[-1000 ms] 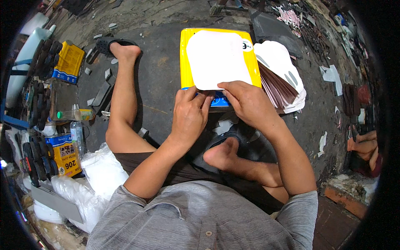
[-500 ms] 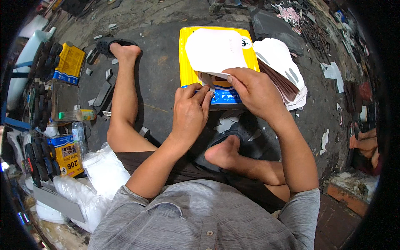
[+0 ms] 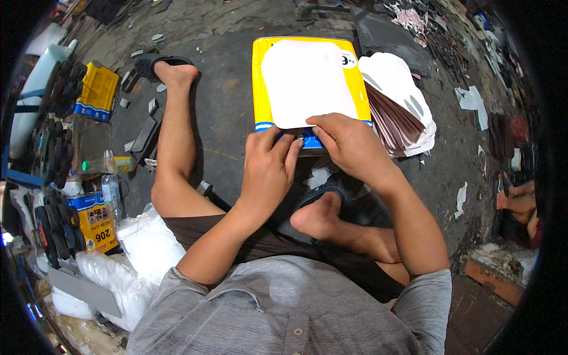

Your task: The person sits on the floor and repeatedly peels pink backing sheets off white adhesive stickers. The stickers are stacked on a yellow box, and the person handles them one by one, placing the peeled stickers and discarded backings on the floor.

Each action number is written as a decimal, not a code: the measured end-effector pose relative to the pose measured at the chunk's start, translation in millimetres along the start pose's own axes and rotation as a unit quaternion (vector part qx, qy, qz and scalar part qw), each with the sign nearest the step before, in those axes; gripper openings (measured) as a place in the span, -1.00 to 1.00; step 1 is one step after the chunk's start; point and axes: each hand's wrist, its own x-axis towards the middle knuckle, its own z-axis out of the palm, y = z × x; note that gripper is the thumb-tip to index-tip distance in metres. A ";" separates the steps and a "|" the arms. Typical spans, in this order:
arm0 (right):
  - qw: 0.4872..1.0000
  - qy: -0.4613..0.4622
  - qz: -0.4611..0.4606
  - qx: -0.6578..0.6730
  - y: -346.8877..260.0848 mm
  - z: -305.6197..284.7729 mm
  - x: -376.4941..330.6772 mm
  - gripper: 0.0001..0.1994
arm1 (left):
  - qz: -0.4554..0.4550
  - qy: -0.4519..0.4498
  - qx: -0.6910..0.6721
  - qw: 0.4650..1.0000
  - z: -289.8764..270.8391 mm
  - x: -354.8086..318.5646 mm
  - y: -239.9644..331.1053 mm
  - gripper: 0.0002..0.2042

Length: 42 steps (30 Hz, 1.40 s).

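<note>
A white flat sheet with rounded corners lies over a yellow and blue tin in front of me. My right hand pinches the sheet's near edge, thumb below and forefinger on top. At the near left corner, my left hand has its fingers curled and its thumb against the forefinger. Whatever it may hold there is too small or hidden to make out. Just right of the tin, a fanned stack of white cut pieces with brown edges rests on the floor.
My sandalled feet flank the tin on the dark floor. Scraps lie at the right. On the left are another yellow tin, a plastic bottle, black soles and white plastic bags. Another person's limb shows far right.
The sheet's near edge, lifted and curled before, now lies lower and flatter, covering more of the tin. My right hand has moved slightly toward me and left; my left hand has shifted slightly nearer.
</note>
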 end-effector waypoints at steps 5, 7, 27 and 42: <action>0.999 0.024 -0.027 -0.027 -1.3 8.8 -3.6 -0.79 | 0.000 -0.028 0.026 0.999 -7.9 -13.0 4.5 -0.77; 0.999 0.008 -0.025 -0.035 -1.6 9.7 -4.9 -0.78 | -0.003 -0.029 0.030 0.999 -8.5 -14.3 4.9 -0.78; 0.973 -0.051 -0.076 -0.210 -26.6 20.5 -22.3 -0.47 | 0.101 -0.212 0.201 0.951 -34.9 25.3 -40.0 -0.28; 0.969 0.242 -0.001 -0.050 14.3 -22.2 -31.2 -0.75 | -0.069 0.159 0.014 0.985 -11.0 -16.9 -100.8 -0.76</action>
